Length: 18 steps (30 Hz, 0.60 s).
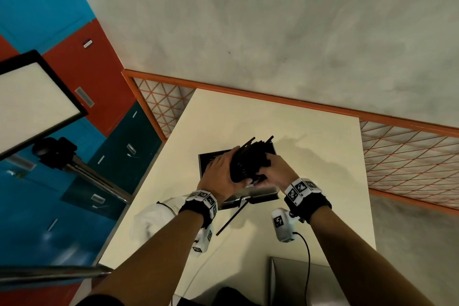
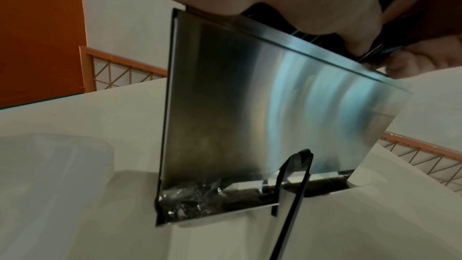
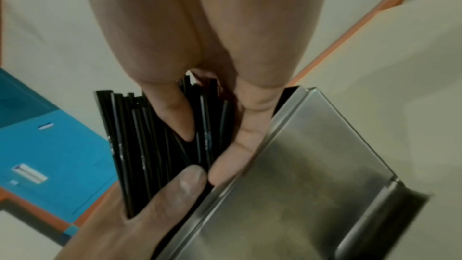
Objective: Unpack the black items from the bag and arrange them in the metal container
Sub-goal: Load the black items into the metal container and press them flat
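Head view: I see both hands over the metal box [image 1: 258, 195] on the table [image 1: 310, 156]. L hand [image 1: 218, 171] and R hand [image 1: 270, 172] each grasp a bundle of black sticks [image 1: 250, 159], held just above the box opening. One stick [image 1: 232, 217] lies on the table, leaning on the box front. White bag [image 1: 151, 218] sits left of my L wrist.

A bundle of thin black sticks [image 1: 250, 161] stands fanned over the open metal container [image 1: 207, 160] on the tabletop [image 1: 310, 156]. One stray black stick [image 1: 232, 218] leans against the container's near wall. A crumpled white bag [image 1: 151, 218] lies left.
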{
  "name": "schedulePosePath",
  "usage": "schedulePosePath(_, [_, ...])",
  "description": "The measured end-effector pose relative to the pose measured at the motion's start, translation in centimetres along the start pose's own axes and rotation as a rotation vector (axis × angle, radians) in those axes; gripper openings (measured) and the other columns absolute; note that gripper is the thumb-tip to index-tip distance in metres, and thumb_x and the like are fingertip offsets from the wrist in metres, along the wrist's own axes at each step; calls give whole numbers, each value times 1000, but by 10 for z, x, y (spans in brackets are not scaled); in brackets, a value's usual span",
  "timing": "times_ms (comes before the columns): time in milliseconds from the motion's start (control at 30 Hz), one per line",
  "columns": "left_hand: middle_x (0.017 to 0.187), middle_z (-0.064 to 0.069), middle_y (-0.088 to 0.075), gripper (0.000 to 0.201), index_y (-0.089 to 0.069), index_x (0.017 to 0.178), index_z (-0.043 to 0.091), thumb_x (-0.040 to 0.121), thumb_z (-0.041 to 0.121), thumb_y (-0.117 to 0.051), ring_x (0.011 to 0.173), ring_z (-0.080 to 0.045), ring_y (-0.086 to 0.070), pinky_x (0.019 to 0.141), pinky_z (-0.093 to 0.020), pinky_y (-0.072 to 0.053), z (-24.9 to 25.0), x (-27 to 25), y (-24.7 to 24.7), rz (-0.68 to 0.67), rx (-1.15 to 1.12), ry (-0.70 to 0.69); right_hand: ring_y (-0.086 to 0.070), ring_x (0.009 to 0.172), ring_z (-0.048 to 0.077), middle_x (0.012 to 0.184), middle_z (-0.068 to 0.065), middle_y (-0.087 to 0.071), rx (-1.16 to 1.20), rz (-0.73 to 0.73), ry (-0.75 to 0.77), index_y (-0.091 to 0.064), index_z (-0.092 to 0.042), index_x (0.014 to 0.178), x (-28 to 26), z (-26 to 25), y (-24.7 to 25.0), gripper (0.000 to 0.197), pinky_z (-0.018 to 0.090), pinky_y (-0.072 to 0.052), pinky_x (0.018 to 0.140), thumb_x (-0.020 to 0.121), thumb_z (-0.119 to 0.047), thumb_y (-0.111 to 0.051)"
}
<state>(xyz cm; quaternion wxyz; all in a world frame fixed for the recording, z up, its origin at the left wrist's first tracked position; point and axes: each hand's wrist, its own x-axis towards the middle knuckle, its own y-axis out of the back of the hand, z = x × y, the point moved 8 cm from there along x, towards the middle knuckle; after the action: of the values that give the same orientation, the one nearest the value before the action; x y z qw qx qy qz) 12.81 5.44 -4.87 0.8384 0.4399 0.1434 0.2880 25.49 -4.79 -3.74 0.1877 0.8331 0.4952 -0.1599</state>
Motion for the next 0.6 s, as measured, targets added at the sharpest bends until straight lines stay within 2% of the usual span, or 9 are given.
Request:
schedulePosePath(100, [146, 8, -49, 105, -19, 156, 34, 70, 63, -72, 135, -17, -43, 115, -43, -35, 1, 0, 1, -5, -9, -2, -70, 92, 37, 108, 20, -69, 125, 62, 5, -61, 2, 121, 1, 2, 1, 35, 43, -61, 71, 88, 10, -54])
schedulePosePath(200, [147, 7, -48, 107, -18, 156, 35, 69, 59, -74, 136, -18, -43, 115, -44, -35, 3, 1, 0, -30, -16, -4, -68, 91, 38, 107, 24, -68, 221, 82, 17, -60, 7, 118, -3, 1, -1, 31, 39, -61, 66, 91, 13, -47])
schedulePosePath(300, [146, 6, -49, 107, -19, 156, 33, 68, 57, -76, 134, -17, -46, 114, -44, -37, 6, 3, 2, -23, -40, -7, -68, 87, 34, 102, 23, -68, 307, 107, 27, -62, 8, 115, -6, 1, 1, 31, 36, -59, 60, 91, 14, -43])
schedulePosePath(467, [139, 2, -54, 107, -17, 156, 30, 71, 50, -79, 124, -20, -54, 103, -43, -48, 24, 13, 2, -31, -8, -106, -67, 82, 37, 97, 26, -68, 414, 184, 27, -62, 12, 111, -6, 6, 13, 27, 37, -57, 57, 95, 8, -41])
schedulePosePath(533, [139, 0, -53, 106, -15, 157, 29, 74, 49, -78, 119, -23, -56, 98, -43, -51, 34, 18, 1, -74, 38, -148, -68, 83, 38, 98, 27, -68, 453, 189, 16, -61, 11, 111, -6, 8, 17, 27, 42, -60, 63, 96, 6, -39])
schedulePosePath(600, [137, -1, -53, 104, -15, 158, 27, 77, 46, -77, 114, -25, -58, 92, -44, -53, 41, 22, 1, -101, 99, -185, -68, 91, 41, 102, 29, -68, 491, 177, 2, -62, 10, 112, -6, 10, 19, 28, 52, -59, 78, 96, 5, -39])
